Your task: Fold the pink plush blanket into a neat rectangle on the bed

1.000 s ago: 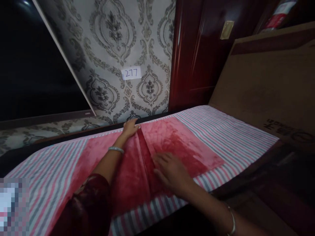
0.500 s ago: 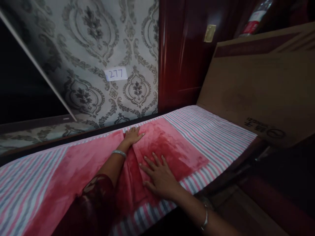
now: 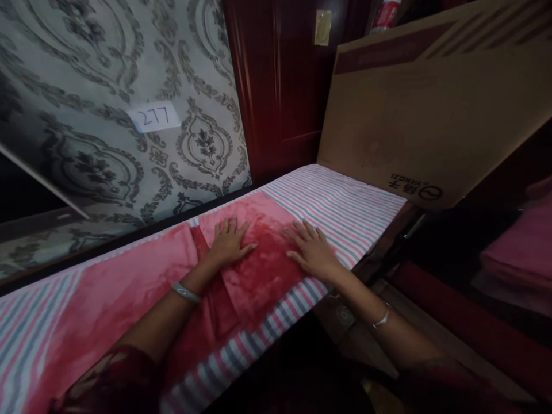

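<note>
A red plush cloth (image 3: 263, 270) lies on a table covered with a pink, white and grey striped sheet (image 3: 345, 201). The cloth's right part is folded over, leaving a crease near its middle. My left hand (image 3: 228, 244) rests flat with fingers spread on the folded part, close to the far edge. My right hand (image 3: 313, 250) presses flat on the cloth's right edge, where it meets the striped sheet. Both wrists wear thin bangles. Neither hand grips anything.
A large cardboard sheet (image 3: 431, 109) leans at the table's right end. Patterned wallpaper with a paper label reading 277 (image 3: 155, 117) runs behind the table, beside a dark red wooden door (image 3: 280, 86). Pink fabric (image 3: 521, 253) lies at the far right.
The view has swung right. My left hand slid right and toward me onto the folded part. My right hand moved right across the cloth to its right edge.
</note>
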The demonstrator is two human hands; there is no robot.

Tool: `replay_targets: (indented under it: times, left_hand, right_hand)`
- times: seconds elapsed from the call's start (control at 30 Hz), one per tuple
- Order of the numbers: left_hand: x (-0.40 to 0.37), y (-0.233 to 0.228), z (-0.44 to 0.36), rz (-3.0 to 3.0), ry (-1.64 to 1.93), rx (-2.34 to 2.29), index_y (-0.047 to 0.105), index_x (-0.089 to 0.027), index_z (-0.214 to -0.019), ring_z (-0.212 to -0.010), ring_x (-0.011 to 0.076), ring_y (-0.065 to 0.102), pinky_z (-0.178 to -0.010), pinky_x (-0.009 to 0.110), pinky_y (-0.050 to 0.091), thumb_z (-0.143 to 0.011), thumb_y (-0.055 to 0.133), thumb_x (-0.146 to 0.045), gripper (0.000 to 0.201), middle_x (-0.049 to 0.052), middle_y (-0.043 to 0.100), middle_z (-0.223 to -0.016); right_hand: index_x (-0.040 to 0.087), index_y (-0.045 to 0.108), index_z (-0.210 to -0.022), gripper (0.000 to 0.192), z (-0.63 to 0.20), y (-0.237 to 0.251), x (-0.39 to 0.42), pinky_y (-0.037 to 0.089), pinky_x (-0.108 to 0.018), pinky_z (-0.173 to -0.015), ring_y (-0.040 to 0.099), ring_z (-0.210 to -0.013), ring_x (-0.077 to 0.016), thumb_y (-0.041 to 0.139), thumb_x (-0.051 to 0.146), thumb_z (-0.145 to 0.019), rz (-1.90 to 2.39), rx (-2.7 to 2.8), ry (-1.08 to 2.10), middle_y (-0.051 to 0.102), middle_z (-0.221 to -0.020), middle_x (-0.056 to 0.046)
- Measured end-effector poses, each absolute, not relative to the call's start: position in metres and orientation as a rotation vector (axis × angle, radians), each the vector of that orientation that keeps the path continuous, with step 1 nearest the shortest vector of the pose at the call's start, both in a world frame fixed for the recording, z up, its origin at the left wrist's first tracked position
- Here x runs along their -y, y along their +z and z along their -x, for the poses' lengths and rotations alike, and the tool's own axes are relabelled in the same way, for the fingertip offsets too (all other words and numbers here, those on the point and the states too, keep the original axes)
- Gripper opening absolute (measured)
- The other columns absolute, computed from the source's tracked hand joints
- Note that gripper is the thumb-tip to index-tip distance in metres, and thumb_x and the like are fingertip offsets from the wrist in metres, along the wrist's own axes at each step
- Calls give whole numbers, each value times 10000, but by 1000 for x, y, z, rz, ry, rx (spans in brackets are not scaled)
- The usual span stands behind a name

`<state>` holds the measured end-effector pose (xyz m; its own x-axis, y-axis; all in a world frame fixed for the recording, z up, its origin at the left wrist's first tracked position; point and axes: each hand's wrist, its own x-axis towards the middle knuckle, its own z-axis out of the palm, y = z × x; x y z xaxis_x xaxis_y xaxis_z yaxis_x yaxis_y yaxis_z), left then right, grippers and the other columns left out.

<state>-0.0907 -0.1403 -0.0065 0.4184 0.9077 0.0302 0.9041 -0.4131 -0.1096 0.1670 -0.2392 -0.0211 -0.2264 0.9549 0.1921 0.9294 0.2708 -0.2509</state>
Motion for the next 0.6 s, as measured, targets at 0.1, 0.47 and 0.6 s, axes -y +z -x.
replay_targets:
  times: [0.1, 0.47, 0.6]
  left_hand:
    - [145, -19, 95, 2541, 47, 1659, 188, -276, -1607, -1522, 421, 80, -1164, 626, 126, -920, 385, -723, 843, 168, 154, -1665]
    - [200, -4, 81, 2821, 40, 1373, 209, -319, -1600, -1533, 389, 46, -1202, 595, 50, -896, 440, -733, 848, 99, 123, -1682]
    - [229, -18, 90, 2920, 44, 1226, 264, -320, -1586, -1537, 373, 25, -1201, 618, 49, -927, 445, -682, 773, 86, 125, -1680]
  right_hand:
    - [260, 331, -1567, 616, -179, -45, 241, 186, -557, -1188, 155, -1522, -346, 392, 529, -1016, 1816, 2280, 67, 231, -1654, -91]
    - [255, 319, -1573, 616, -178, -54, 243, 220, -553, -1170, 188, -1511, -346, 349, 533, -1024, 1839, 2277, -7, 220, -1657, -87]
    - [258, 321, -1571, 617, -178, -55, 242, 238, -553, -1163, 197, -1509, -345, 355, 540, -1023, 1846, 2286, -14, 231, -1654, -89]
